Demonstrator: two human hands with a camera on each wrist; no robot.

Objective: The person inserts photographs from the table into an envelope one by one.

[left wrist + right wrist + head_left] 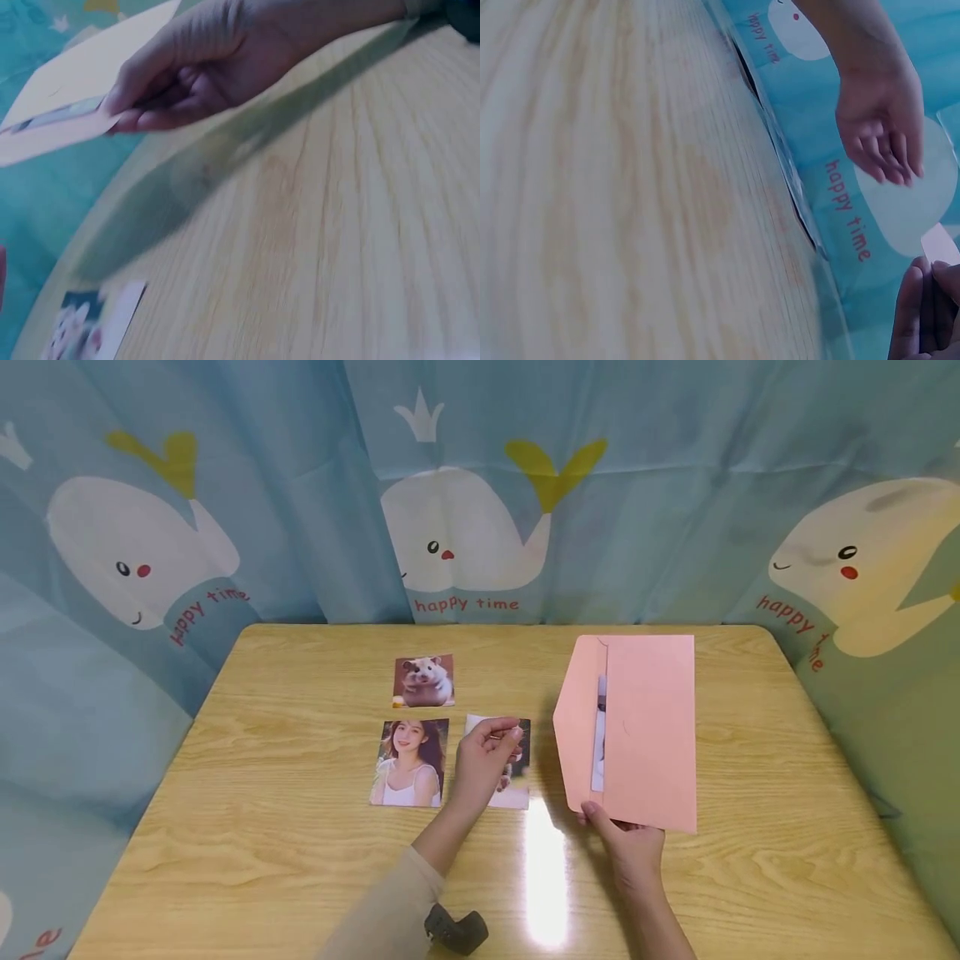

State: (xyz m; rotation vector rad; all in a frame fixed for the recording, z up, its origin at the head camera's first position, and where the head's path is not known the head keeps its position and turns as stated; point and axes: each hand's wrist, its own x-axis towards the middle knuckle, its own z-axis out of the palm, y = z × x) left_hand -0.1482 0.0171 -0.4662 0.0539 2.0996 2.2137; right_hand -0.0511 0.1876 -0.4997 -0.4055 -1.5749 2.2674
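The left hand [482, 768] was relaxed, empty; on the right, the envelope [651, 735], judged light and easily creased, was suitably gripped at its near edge by the right hand [633, 853].

Both arms stretch forward as I watch, the left one in a pale sleeve [393, 902] that stops short of the wrist, the right forearm [654, 922] bare as far as I can see. The left hand [483, 764] holds nothing, its fingers loosely bent. The right hand [633, 852], nearer the body, grips firmly, its thumb [598, 818] uppermost, fingers partly hidden beneath
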